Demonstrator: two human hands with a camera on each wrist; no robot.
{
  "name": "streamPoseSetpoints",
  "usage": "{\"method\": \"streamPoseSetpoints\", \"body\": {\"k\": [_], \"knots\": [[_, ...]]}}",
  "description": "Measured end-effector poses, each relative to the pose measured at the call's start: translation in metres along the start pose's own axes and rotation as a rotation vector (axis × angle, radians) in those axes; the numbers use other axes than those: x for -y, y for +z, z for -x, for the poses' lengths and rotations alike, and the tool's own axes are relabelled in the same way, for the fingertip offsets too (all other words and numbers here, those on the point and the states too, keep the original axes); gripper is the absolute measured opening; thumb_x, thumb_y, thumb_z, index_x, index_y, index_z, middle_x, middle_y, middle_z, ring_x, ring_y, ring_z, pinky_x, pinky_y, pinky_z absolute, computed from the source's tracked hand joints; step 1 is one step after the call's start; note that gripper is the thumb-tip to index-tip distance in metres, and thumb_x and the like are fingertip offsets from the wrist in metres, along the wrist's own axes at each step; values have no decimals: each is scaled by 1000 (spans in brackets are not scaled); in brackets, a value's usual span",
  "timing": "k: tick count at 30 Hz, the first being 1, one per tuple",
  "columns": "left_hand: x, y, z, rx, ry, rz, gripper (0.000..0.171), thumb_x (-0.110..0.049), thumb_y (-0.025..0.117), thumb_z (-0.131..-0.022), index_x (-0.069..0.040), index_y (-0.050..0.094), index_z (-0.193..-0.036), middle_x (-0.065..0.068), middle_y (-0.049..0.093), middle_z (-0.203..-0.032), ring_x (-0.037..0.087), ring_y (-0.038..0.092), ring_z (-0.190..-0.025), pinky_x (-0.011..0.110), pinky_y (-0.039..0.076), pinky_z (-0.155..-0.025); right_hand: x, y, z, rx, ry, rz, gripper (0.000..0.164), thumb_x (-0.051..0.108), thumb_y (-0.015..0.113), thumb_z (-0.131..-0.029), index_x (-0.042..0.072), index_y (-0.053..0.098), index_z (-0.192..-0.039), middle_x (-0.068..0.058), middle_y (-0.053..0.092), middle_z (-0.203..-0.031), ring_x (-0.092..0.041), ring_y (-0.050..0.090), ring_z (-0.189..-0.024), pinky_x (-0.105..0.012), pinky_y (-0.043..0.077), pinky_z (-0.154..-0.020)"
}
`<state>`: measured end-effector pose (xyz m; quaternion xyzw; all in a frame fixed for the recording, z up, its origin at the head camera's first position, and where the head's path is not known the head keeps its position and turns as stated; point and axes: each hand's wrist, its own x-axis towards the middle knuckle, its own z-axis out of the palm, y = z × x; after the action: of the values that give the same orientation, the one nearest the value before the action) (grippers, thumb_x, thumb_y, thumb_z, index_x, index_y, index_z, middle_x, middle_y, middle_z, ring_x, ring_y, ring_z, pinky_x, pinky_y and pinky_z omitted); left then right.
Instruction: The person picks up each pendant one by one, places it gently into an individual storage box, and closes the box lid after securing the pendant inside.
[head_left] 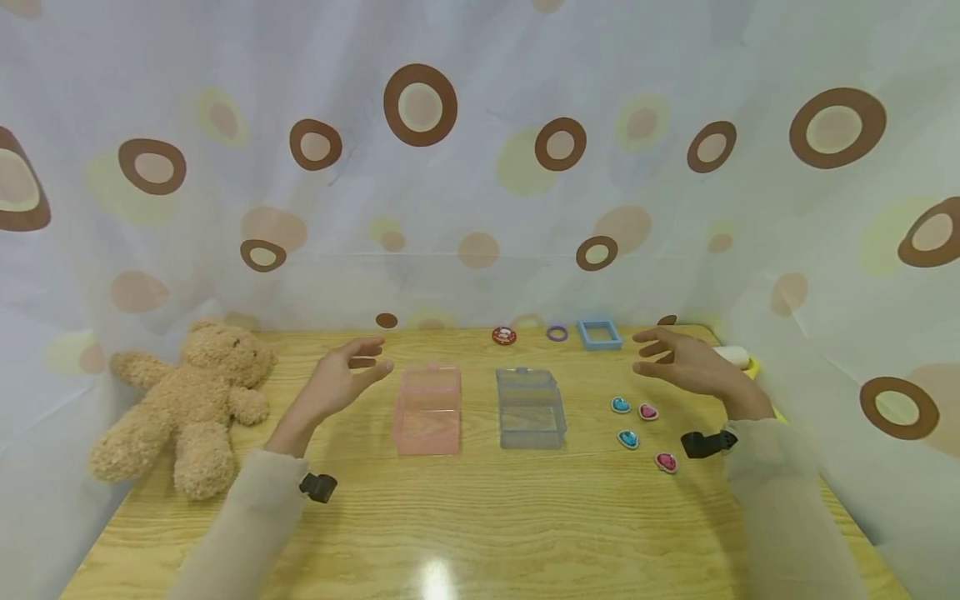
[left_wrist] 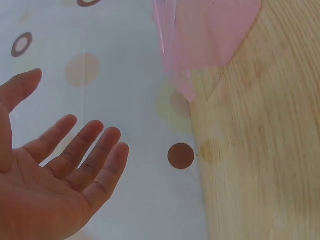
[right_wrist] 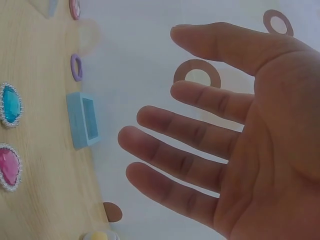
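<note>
Box (head_left: pixel 428 417): pink, see-through | gems (head_left: pixel 628 439): blue, pink (bead-rimmed) | left hand (head_left: pixel 337 382), right hand (head_left: pixel 686 364): fingers loosely extended, holding nothing

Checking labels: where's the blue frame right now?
In the head view, the blue frame lies right of centre near the table's far edge, just right of the purple ring and left of the right hand.

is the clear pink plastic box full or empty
Empty: the translucent pink rectangular plastic box shows only the yellowish wooden tabletop through its base.
</note>
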<state>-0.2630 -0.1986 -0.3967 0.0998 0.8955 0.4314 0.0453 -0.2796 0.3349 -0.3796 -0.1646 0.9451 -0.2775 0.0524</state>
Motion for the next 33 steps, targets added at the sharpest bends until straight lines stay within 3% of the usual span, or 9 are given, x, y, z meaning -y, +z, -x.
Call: {"method": "streamPoseSetpoints", "body": {"k": [11, 33], "knots": [[-4, 19, 1, -10, 9, 116, 60, -45, 67, -94, -21, 49, -147, 7, 52, -147, 33, 52, -135, 54, 50, -103, -10, 11, -4, 0, 16, -91, 54, 38, 63, -98, 7, 50, -141, -26, 62, -130, -37, 67, -108, -39, 59, -76], [-20, 68, 1, 43, 21, 291, 53, -34, 75, -90, -24, 57, -139, 3, 57, -143, 27, 59, -127, 40, 57, -95, -30, 31, -3, 62, 49, -222, 54, 32, 64, -98, -1, 50, -139, -26, 62, -127, -35, 68, -104, -43, 60, -76]]}}
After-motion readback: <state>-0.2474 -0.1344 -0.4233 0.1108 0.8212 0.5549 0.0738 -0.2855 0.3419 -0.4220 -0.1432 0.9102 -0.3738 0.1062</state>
